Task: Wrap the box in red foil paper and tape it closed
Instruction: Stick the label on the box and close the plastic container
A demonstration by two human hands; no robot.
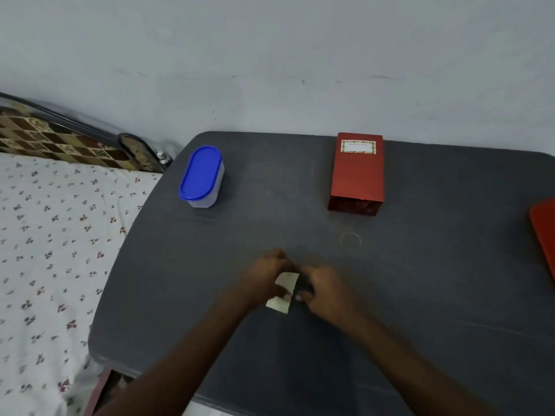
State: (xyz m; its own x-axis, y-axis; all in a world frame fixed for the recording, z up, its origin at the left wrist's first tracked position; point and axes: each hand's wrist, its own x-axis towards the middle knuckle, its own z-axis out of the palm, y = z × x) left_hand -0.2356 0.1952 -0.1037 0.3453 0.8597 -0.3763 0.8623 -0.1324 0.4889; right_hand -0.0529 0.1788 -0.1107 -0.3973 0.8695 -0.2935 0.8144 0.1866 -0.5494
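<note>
At the near tabletop (420,280), 2 hands, left hand (265,277) and right hand (322,291), pinched a small pale paper strip (283,291), seemingly finishing touches, since the red foil-wrapped rectangular box (357,172) already stood wrapped and next needed that piece carried over.

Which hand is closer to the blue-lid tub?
Left. The left hand sits nearer the table's left side, below and right of the blue-lid tub. The right hand lies farther right, beyond the pale paper strip that both hands hold.
</note>
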